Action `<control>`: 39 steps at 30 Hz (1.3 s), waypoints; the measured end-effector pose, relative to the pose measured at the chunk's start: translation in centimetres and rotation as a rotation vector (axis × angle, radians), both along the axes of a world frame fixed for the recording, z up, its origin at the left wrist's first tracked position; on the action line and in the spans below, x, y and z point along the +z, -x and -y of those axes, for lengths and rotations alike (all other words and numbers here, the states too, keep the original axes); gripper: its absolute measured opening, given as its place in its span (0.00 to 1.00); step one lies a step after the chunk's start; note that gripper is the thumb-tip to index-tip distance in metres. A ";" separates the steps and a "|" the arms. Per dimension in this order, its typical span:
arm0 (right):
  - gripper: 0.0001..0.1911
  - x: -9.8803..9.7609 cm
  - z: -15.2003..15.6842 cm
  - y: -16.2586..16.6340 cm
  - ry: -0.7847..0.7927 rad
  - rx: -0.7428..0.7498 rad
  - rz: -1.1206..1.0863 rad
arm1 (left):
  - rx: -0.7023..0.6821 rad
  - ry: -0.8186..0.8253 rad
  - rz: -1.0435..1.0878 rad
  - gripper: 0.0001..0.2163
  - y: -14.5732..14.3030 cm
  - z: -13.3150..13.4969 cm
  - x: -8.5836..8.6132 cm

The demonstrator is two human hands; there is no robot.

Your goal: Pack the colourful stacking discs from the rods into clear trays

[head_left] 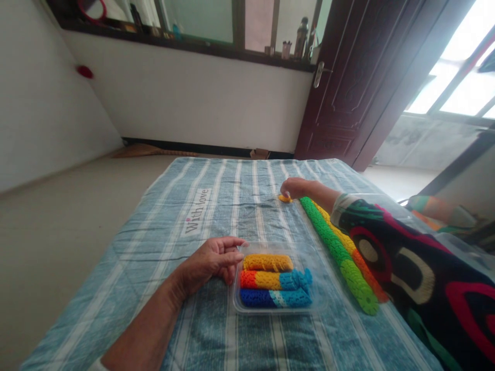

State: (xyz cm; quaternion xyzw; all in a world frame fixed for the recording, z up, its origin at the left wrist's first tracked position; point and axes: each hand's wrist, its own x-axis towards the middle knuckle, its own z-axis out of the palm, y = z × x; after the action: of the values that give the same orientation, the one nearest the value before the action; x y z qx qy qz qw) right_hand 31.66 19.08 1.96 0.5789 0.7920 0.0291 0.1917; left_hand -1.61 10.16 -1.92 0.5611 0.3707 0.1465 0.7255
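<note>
My left hand (pixel 213 260) is at the left side of a clear plastic box (pixel 270 310), its thumb and fingers closed at the upper left corner of the rim. Inside the box lie three rows of small, notched, disc-like pieces: an orange-yellow row (pixel 268 263), a red, yellow and blue row (pixel 266 281), and a dark-to-light-blue row (pixel 263 298). A few blue pieces sit loosely at the right end. Farther out, my right hand (pixel 294 187) pinches an orange-yellow disc (pixel 285 198) at the cloth. Its fingertips are partly hidden.
Right of the box lie a long green row (pixel 336 250) and a yellow-orange row (pixel 342 234), partly under my right sleeve. The striped cloth (pixel 154 278) covers the surface, printed "With love". Beyond are a wall, a dark red door (pixel 356 67) and a broom (pixel 143 150) on the floor.
</note>
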 end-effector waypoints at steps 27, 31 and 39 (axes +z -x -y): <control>0.24 -1.0 -1.2 0.4 -0.030 -0.105 -0.051 | -0.027 0.001 0.002 0.31 0.1 -0.3 -0.4; 0.21 -0.9 -1.4 0.6 -0.018 -0.134 -0.051 | -0.030 -0.007 0.012 0.31 0.2 -0.3 -0.5; 0.33 -0.8 -1.5 -0.1 -0.075 -0.137 -0.086 | -0.036 0.010 0.020 0.29 0.1 -0.3 -0.5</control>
State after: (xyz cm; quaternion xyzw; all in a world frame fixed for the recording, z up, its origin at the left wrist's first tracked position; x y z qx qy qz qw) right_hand 31.76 20.55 1.13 0.6393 0.7564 0.0204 0.1372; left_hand -1.75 10.43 -2.40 0.5627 0.3539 0.1372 0.7344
